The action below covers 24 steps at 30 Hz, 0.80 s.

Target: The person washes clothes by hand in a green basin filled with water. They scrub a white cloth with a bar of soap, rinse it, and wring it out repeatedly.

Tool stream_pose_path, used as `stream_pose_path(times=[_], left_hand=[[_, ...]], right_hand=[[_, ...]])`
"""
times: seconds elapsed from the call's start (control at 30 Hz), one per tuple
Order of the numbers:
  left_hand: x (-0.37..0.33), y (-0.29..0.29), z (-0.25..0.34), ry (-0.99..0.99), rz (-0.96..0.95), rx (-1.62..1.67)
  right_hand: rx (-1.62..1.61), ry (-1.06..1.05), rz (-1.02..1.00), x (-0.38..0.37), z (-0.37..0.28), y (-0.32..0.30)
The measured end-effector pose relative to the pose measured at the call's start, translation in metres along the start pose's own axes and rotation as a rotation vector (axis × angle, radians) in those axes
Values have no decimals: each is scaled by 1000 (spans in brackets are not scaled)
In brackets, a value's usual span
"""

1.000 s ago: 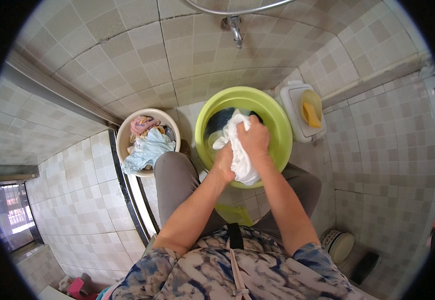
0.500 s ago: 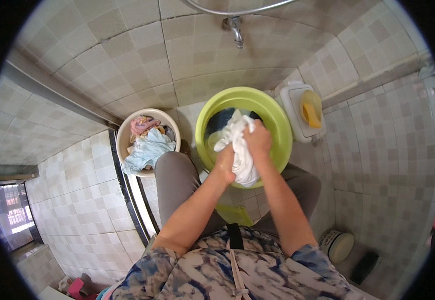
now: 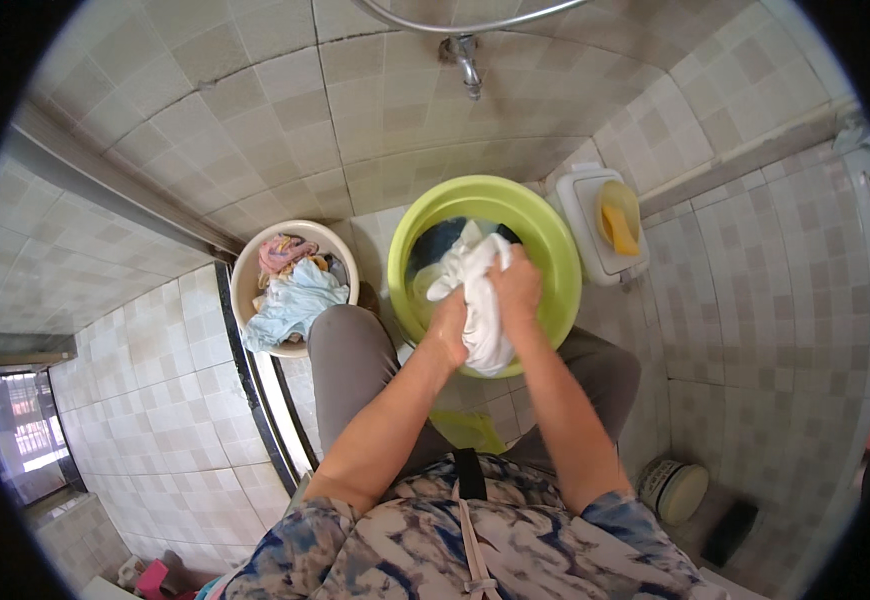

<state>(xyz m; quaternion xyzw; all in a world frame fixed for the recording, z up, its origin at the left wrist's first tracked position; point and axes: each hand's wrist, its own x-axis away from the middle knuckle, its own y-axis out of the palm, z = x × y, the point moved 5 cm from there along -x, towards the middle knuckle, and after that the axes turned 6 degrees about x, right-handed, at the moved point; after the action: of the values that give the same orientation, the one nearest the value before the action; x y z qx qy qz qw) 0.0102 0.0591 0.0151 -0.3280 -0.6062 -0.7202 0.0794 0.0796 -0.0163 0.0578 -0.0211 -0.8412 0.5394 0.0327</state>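
The right hand (image 3: 517, 285) is closed on a bunched white cloth (image 3: 482, 325), gripping its right side; the left hand (image 3: 448, 330) holds its left side, fingers partly hidden by fabric. The cloth is inside a lime-green basin (image 3: 558, 250), toward the near side, between the person's knees. Compared with a second ago, the right hand sits slightly nearer the body, and the cloth's far part is bunched more loosely, spreading left; the left hand is in nearly the same place. The cloth's long axis runs away from the person, its far end leaning a little left, its near end reaching the basin's near rim. Beyond it, dark fabric (image 3: 437, 240) lies in the water. To the left is a beige basin (image 3: 353, 262) of clothes; to the right, a white container (image 3: 583, 195).
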Motion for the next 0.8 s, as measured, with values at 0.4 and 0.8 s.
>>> stream_pose_path(times=[0.4,0.8], left_hand=[[-13,-18,13,692,53,-1196],[31,9,-27,827,-148,-2132]], right_hand=[[-1542,411,-341,52,82,7],[-944,210,-562,65,67,14]])
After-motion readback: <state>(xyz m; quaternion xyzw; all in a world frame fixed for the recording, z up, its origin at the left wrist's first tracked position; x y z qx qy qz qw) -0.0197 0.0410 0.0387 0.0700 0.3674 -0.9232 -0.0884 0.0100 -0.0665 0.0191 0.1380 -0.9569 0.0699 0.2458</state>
